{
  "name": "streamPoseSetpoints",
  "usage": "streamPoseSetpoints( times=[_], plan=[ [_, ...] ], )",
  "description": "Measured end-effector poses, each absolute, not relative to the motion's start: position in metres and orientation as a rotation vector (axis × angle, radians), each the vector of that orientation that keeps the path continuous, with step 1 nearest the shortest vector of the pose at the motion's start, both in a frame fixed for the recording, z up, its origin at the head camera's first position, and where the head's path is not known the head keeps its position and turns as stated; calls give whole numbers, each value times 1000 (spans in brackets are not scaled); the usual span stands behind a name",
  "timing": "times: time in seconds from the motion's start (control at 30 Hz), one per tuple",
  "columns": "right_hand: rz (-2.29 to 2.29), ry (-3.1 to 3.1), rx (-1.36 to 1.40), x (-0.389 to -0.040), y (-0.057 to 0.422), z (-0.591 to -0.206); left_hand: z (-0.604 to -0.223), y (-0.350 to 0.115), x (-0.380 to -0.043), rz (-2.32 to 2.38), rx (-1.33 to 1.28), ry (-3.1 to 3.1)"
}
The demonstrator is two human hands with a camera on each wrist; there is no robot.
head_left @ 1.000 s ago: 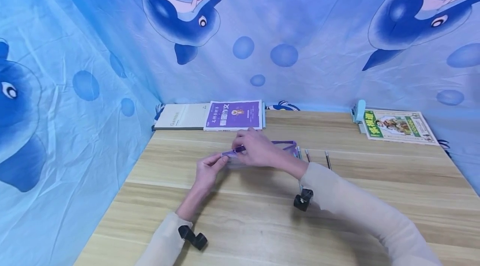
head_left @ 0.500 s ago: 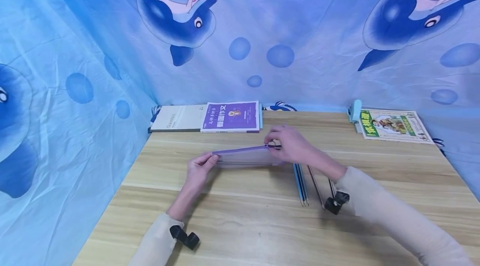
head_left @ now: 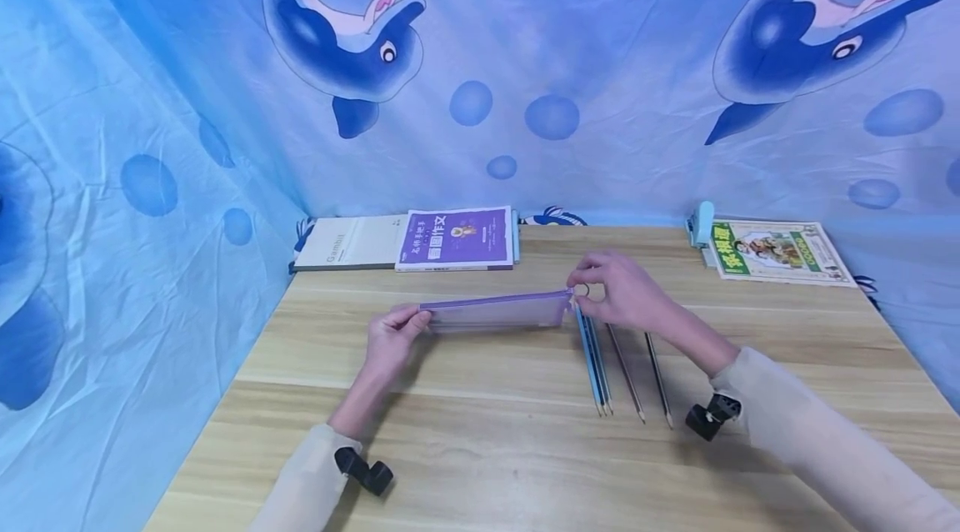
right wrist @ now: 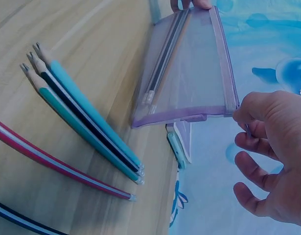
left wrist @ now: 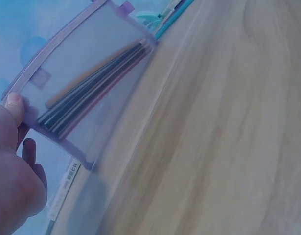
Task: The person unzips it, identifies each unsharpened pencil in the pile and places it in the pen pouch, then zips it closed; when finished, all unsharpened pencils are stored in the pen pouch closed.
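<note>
A see-through pencil pouch point(head_left: 495, 313) with purple edging is held up on its side over the table. My left hand point(head_left: 390, 342) pinches its upper left corner between thumb and fingers. At the opposite end of the zipper point(right wrist: 222, 63), my right hand point(head_left: 626, 292) pinches the zipper end; the pull itself is mostly hidden. Several pencils point(left wrist: 94, 88) show through the pouch wall. Below the right hand, more striped pencils lie on the table: a blue and green bunch point(right wrist: 86, 112), a red one point(right wrist: 62, 161) and a dark one point(head_left: 658, 378).
At the back left a purple book point(head_left: 459, 238) lies beside a pale notebook point(head_left: 348, 242). A light-blue stapler-like object point(head_left: 701, 223) and a green-and-yellow booklet point(head_left: 780, 250) are at the back right. A dolphin-printed curtain point(head_left: 480, 32) hangs behind the wooden table point(head_left: 480, 449).
My right hand has moved rightward along the zipper to the pouch's right end, and the pouch top now looks closed. The left hand keeps its corner. The loose pencils have come into fuller view.
</note>
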State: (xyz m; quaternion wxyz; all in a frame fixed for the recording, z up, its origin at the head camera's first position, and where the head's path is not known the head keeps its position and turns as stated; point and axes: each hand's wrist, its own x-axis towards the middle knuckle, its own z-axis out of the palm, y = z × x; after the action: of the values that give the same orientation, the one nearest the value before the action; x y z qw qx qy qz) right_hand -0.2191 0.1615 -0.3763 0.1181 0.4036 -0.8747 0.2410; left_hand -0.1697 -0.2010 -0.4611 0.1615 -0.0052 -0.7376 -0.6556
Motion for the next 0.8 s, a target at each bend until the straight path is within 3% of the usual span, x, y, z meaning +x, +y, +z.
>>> streamPoseSetpoints(
  times=[0.17,0.43,0.8],
  plan=[
    [781,-2558,1188,-210,167,-380,-460,-204,-167,-1853,-127,-2147],
    [957,-2672,1259,-186,168,-395,-449,-213,-147,-1502,-534,-2402],
    [728,-2760,1278,-159,157,-431,-467,-223,-136,-954,-741,-2618]
  ],
)
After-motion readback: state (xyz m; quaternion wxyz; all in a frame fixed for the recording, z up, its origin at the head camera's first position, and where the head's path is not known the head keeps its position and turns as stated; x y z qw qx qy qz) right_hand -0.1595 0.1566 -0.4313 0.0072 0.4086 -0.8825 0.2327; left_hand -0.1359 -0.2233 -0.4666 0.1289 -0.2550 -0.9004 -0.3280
